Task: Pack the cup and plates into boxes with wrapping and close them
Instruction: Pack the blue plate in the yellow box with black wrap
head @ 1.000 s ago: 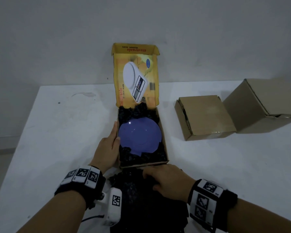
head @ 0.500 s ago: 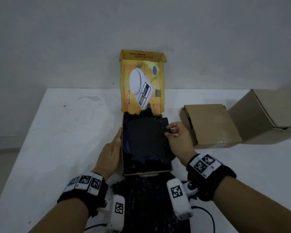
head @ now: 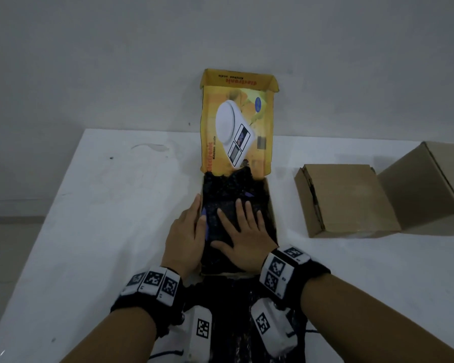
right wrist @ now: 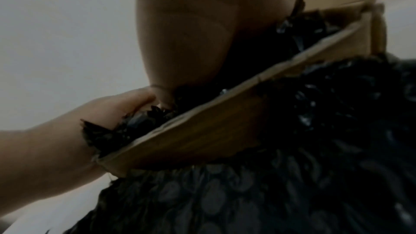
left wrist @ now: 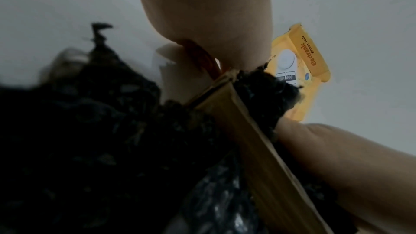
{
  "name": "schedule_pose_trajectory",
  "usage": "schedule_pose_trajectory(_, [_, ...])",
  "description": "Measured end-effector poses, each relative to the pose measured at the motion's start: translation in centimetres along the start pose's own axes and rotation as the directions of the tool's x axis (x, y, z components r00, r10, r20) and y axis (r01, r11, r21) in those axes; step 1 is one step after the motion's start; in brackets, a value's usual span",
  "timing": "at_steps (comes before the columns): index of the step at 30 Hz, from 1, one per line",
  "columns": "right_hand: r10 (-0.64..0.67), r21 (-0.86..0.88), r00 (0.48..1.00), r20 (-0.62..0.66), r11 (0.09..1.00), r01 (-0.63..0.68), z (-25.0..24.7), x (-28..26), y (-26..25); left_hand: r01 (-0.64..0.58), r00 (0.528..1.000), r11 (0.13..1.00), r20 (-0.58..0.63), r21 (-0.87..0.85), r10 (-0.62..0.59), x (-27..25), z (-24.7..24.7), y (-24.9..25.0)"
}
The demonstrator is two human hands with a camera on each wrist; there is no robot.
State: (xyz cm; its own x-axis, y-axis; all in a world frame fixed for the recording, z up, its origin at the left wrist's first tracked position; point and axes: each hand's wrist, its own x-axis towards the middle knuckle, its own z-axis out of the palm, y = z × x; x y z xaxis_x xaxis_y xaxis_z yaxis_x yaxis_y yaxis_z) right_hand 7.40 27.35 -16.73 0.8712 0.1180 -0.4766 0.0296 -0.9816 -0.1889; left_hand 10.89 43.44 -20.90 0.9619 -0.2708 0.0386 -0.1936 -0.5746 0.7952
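Note:
A yellow kitchen-scale box stands in the middle of the white table, its lid upright. Black bubble wrap fills the box and covers the purple plate, of which only thin slivers show. My right hand lies flat on the wrap with fingers spread, pressing it down. My left hand rests with straight fingers along the box's left wall, its fingertips touching the plate's edge. The right wrist view shows the box's front wall with wrap below it.
More black bubble wrap lies on the table between the box and me. Two shut brown cardboard boxes stand to the right. A wall rises right behind the table's far edge.
The plate lay uncovered a second ago. My right hand brought a sheet of wrap from in front of the box over it and now presses flat on it. The left hand stayed at the box's side.

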Motion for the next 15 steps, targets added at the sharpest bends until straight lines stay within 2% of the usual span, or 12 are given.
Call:
schedule_pose_trajectory(4, [-0.025,-0.004,1.000,0.001,1.000,0.025,0.1,0.3,-0.1,-0.008,1.000,1.000,-0.014,0.031,0.008,0.0,0.0,-0.1])
schedule_pose_trajectory(7, [-0.042,0.094,0.999,0.022,0.995,0.040,-1.0,-0.2,0.1,-0.006,1.000,1.000,-0.017,0.023,0.006,0.0,0.0,-0.1])
schedule_pose_trajectory(9, [-0.057,0.210,0.997,-0.052,0.975,0.067,-2.0,-1.0,0.2,-0.014,1.000,1.000,-0.002,0.028,0.015,0.0,-0.3,0.0])
schedule_pose_trajectory(12, [-0.090,0.282,0.969,-0.229,0.947,0.155,-4.0,-2.8,0.4,-0.040,0.998,0.999,0.057,0.024,0.038,0.2,-0.9,-0.2])
schedule_pose_trajectory(13, [-0.130,0.308,0.963,-0.236,0.930,0.201,-4.7,-3.7,0.5,-0.048,0.996,0.999,0.080,0.000,0.048,0.2,-1.2,-0.3])
schedule_pose_trajectory(15, [-0.224,0.337,0.963,-0.148,0.904,0.262,-5.7,-5.5,0.7,-0.063,0.991,0.997,0.115,-0.051,0.069,0.3,-1.6,-0.7])
